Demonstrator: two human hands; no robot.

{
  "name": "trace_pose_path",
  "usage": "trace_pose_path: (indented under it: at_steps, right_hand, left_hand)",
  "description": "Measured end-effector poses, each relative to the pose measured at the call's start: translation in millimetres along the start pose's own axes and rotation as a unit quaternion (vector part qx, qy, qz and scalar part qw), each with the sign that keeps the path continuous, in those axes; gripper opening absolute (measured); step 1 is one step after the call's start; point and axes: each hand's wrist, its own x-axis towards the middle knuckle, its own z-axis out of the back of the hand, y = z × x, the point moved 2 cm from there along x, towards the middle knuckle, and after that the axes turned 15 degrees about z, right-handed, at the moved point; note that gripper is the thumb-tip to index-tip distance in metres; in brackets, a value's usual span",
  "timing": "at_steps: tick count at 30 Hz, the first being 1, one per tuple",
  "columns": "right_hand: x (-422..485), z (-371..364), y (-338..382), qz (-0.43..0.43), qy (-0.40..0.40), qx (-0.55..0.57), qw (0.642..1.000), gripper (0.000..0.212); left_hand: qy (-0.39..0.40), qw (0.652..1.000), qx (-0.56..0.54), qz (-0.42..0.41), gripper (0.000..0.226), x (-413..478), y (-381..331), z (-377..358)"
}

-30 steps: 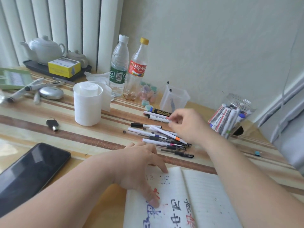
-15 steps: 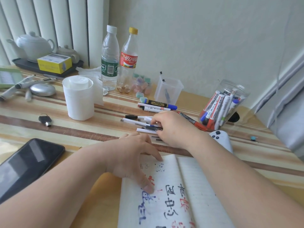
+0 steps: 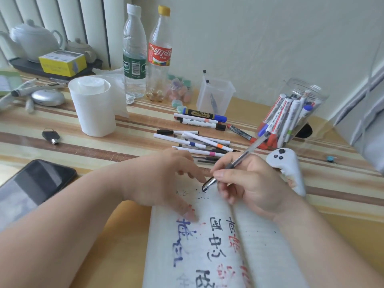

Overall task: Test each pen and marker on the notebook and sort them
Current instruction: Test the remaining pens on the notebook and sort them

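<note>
- The right hand (image 3: 249, 183) pinches a clear pen (image 3: 243, 157) between thumb and fingers in a writing grip, with the dark tip down at the top of the left page of the notebook (image 3: 270, 256), beside a few small black dots
- The left hand (image 3: 164, 179) holds nothing; its fingers are spread wide and one fingertip presses the left page just above some blue writing
- The notebook lies open on the bench (image 3: 124, 146) at the near edge, its left page marked with blue, black and red characters
- Just beyond the hands a heap of loose pens (image 3: 195, 140) lies on the bench, and three thicker markers (image 3: 199, 119) lie side by side behind it
- To the right a clear jar (image 3: 307, 90) lies tipped on its side, packed with whiteboard markers; a clear tub (image 3: 216, 94) stands near the wall with a couple of pens in it
- A white controller (image 3: 291, 169) lies just right of the right hand, and a dark phone (image 3: 35, 183) lies at the left
</note>
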Motion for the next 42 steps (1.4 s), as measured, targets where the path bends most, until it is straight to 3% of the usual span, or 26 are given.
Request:
trace_pose_path:
  at_steps: [7, 9, 13, 17, 21, 25, 29, 33, 42]
  right_hand:
    - [0.4, -13.0, -17.0, 0.053, -0.01, 0.051, 0.997, 0.012]
    - [0.5, -12.2, -20.0, 0.056, -0.024, 0.055, 0.997, 0.024]
    - [1.9, -13.4, -22.2, 0.086, -0.042, 0.032, 0.995, 0.011]
    - [1.2, -11.1, -22.9, 0.093, -0.047, 0.033, 0.994, 0.023]
    - [0.2, -11.5, -21.6, 0.067, -0.076, 0.08, 0.992, 0.026]
    - [-1.6, 0.1, -18.6, 0.045, -0.127, 0.102, 0.986, 0.031]
    - [-5.6, 2.2, -15.4, 0.047, -0.067, 0.071, 0.994, 0.028]
    - [-7.5, -6.5, -10.1, 0.042, 0.034, -0.026, 0.998, 0.009]
    - [-0.8, -12.0, -6.0, 0.043, 0.064, -0.192, 0.978, 0.016]
  left_hand:
    - [-0.074, 0.992, -0.101, 0.017, 0.019, -3.8, -8.4, 5.3]
    - [-0.098, 0.99, -0.096, 0.018, 0.024, -3.6, -10.1, 0.7]
    - [-0.127, 0.986, -0.104, 0.002, 0.019, -2.0, -13.2, -4.8]
    - [-0.114, 0.987, -0.112, -0.003, 0.021, 0.9, -14.6, -7.3]
    - [-0.045, 0.997, -0.044, 0.049, 0.03, -1.9, -12.0, -4.8]
    - [-0.089, 0.992, -0.043, 0.076, 0.032, -5.2, 0.5, 8.4]
    - [-0.063, 0.993, -0.082, 0.055, 0.022, 1.4, -9.0, 1.6]
    - [-0.015, 0.991, -0.125, 0.051, 0.023, 0.0, -8.0, -1.4]
    - [-0.011, 0.988, -0.146, 0.042, 0.029, 0.9, -4.6, 0.4]
